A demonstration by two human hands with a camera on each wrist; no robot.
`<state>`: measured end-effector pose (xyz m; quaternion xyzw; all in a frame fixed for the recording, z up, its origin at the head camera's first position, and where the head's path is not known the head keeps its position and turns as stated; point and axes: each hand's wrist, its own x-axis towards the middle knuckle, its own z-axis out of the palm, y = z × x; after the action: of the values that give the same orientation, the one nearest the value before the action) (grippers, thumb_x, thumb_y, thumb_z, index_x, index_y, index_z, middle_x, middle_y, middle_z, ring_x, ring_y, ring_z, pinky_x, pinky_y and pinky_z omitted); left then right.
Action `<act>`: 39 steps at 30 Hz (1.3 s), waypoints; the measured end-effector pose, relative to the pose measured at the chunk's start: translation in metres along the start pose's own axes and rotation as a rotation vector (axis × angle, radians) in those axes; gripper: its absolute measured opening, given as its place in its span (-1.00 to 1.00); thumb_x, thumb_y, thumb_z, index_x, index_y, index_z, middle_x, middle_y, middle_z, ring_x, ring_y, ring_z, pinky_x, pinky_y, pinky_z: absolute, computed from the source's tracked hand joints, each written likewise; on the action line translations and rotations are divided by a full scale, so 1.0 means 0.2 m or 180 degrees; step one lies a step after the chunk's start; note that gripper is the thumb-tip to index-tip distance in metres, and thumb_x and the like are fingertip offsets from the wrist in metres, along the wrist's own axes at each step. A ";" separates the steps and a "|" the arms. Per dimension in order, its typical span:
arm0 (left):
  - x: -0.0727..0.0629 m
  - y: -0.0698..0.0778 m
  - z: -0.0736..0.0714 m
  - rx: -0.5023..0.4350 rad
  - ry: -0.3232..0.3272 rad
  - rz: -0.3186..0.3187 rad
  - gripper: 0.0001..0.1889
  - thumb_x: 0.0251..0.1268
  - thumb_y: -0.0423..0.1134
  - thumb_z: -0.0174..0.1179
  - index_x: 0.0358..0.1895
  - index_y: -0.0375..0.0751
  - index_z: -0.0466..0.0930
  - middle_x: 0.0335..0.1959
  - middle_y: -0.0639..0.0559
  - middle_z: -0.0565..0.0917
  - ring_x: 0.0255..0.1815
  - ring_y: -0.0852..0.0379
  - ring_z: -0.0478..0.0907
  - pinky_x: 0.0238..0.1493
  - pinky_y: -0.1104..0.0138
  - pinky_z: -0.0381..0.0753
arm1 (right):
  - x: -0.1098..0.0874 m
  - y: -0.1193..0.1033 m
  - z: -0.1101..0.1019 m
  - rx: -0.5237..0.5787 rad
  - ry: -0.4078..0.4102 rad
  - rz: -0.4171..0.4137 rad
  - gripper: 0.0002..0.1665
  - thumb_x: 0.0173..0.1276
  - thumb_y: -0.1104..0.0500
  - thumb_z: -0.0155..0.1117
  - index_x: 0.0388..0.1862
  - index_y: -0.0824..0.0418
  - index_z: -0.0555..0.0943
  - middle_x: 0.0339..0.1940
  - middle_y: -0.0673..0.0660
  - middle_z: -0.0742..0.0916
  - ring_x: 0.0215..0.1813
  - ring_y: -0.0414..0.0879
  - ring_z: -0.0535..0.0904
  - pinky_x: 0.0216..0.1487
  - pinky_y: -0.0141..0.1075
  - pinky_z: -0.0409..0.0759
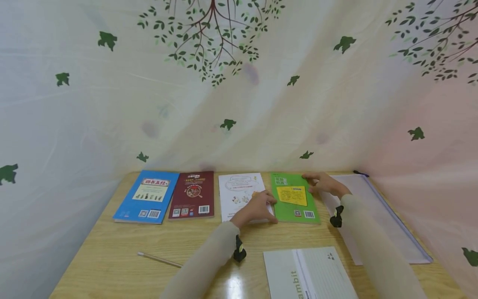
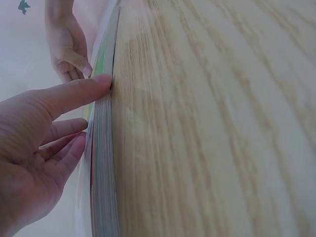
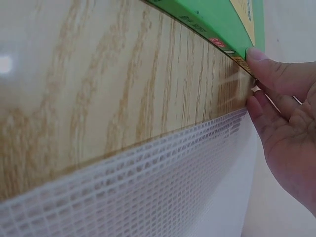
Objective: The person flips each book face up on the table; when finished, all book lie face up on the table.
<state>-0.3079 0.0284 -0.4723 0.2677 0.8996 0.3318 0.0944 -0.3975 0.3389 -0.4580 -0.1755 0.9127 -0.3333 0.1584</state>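
Observation:
A green book (image 1: 293, 214) with a yellow panel lies flat on the wooden table, between my two hands. My left hand (image 1: 257, 209) reaches over the white book (image 1: 239, 187); its fingers and thumb are spread at the green book's left side and near corner. In the left wrist view, the left thumb (image 2: 81, 94) touches the edge of the pages. My right hand (image 1: 328, 185) is at the green book's upper right corner. The right thumb (image 3: 264, 64) touches the spine in the right wrist view, with the other fingers beside the corner.
Left of these lie a maroon book (image 1: 192, 199) and a blue book (image 1: 145, 201). A white mesh pouch (image 1: 388, 224) lies at the right. Nearer are a pale notebook (image 1: 306, 274) and a pencil (image 1: 160, 260). A printed curtain (image 1: 261, 116) hangs behind the table.

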 end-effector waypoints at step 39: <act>0.01 0.04 0.01 0.0245 -0.0104 -0.0057 -0.26 -0.07 -0.13 0.63 0.26 -0.28 0.61 0.18 -0.07 0.58 0.14 0.08 0.55 0.33 0.33 0.53 | -0.01 -0.08 0.01 0.0510 0.0070 0.0277 -0.07 0.28 0.40 0.29 0.60 0.36 0.17 0.63 0.44 0.19 0.63 0.44 0.01 0.55 0.40 0.02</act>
<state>-0.3061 0.0358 -0.4689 0.2684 0.9124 0.2917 0.1017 -0.3918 0.3267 -0.4495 -0.1187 0.8916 -0.3999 0.1763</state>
